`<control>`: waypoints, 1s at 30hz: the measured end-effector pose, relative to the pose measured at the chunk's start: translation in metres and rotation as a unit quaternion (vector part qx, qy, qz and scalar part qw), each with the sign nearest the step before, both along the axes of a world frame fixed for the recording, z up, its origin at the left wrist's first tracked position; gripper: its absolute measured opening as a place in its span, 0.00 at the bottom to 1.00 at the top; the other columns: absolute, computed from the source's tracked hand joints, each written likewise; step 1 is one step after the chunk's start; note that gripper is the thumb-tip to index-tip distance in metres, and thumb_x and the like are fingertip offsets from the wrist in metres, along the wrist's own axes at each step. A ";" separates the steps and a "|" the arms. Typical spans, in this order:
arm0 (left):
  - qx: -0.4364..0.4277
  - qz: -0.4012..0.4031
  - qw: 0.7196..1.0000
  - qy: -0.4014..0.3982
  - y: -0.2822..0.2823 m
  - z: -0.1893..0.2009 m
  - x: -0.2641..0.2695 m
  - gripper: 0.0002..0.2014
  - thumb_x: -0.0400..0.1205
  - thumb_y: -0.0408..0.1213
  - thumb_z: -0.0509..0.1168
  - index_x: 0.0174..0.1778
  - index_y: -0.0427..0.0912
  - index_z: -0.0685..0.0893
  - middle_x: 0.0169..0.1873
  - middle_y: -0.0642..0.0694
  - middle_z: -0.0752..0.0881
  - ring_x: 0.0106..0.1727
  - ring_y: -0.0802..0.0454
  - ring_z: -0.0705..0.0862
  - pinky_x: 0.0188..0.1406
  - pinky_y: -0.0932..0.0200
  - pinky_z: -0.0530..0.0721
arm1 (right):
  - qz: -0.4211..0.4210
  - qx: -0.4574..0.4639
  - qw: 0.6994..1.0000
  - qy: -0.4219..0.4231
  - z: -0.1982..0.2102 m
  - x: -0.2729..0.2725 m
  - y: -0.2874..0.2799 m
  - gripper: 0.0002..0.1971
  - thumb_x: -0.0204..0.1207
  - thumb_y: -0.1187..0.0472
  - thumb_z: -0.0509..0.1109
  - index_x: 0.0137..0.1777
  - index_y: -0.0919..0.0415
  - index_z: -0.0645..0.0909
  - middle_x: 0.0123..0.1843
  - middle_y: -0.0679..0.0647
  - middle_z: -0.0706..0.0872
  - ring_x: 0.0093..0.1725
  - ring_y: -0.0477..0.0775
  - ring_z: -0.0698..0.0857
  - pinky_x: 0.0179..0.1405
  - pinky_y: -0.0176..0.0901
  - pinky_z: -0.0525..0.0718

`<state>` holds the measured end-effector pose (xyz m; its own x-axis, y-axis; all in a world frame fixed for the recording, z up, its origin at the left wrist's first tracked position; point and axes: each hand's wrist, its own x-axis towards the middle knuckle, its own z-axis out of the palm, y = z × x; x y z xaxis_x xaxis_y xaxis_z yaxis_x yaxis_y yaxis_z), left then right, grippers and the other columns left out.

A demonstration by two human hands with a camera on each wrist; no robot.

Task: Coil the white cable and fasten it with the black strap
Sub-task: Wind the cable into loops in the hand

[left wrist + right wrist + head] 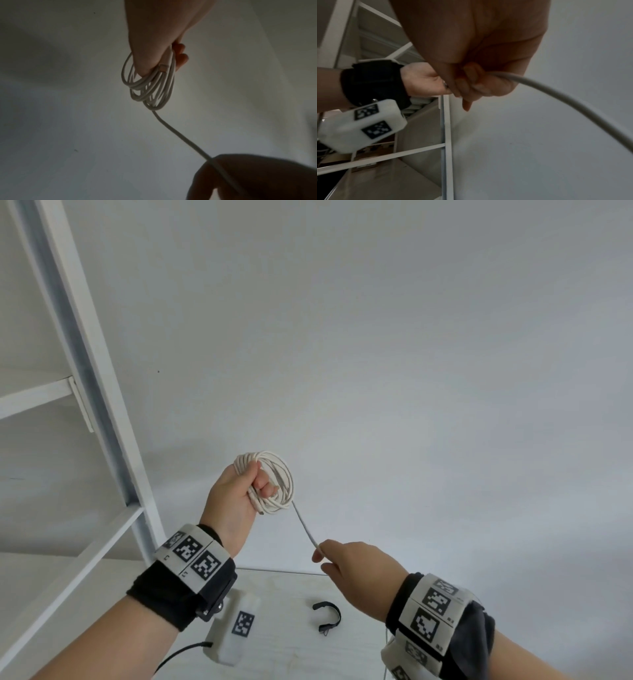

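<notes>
Coiling is nearly done, I judge; my left hand (pixel 236 491), centre of the head view, is curled round a bundle of loops of the thin white round cable (pixel 274 477); a short straight tail runs down-right to my right hand (pixel 356 566), which pinches it between thumb and fingertips; the curved black fabric strap (pixel 328 616) lies untouched on the pale wooden tabletop (pixel 291 645), lower centre, below both hands. Next, I reckon, the tail must be laid round as a last loop, kept snug, before the right hand reaches for the strap.
</notes>
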<state>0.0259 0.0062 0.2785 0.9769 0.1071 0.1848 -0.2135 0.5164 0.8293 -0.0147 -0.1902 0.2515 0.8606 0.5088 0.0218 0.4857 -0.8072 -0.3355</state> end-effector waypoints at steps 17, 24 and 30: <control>0.462 0.030 0.884 -0.068 -0.027 -0.019 -0.026 0.08 0.84 0.38 0.58 0.45 0.37 0.74 0.30 0.52 0.82 0.32 0.59 0.79 0.39 0.64 0.78 | 0.072 0.025 0.996 -0.055 0.029 -0.005 0.024 0.13 0.81 0.50 0.58 0.39 0.57 0.74 0.39 0.55 0.85 0.41 0.59 0.82 0.43 0.51 0.81; 0.420 -0.072 0.904 -0.044 -0.030 -0.027 -0.035 0.15 0.82 0.42 0.58 0.46 0.28 0.73 0.27 0.39 0.82 0.28 0.45 0.84 0.33 0.52 0.81 | 0.038 0.114 0.990 -0.078 0.047 0.002 0.015 0.14 0.68 0.46 0.71 0.29 0.53 0.77 0.27 0.46 0.79 0.30 0.46 0.77 0.33 0.41 0.77; 0.369 -0.146 0.918 0.009 -0.031 -0.026 -0.042 0.13 0.86 0.36 0.53 0.40 0.35 0.77 0.15 0.46 0.77 0.22 0.45 0.76 0.41 0.47 0.81 | 0.023 0.132 0.990 -0.049 0.052 0.012 0.008 0.22 0.60 0.41 0.77 0.28 0.52 0.68 0.25 0.48 0.74 0.26 0.48 0.69 0.29 0.44 0.71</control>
<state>-0.0156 -0.0247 0.2525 0.9479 -0.3072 0.0846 -0.1373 -0.1543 0.9784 -0.0024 -0.1823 0.3031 0.8233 0.5134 0.2423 0.5614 -0.6733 -0.4811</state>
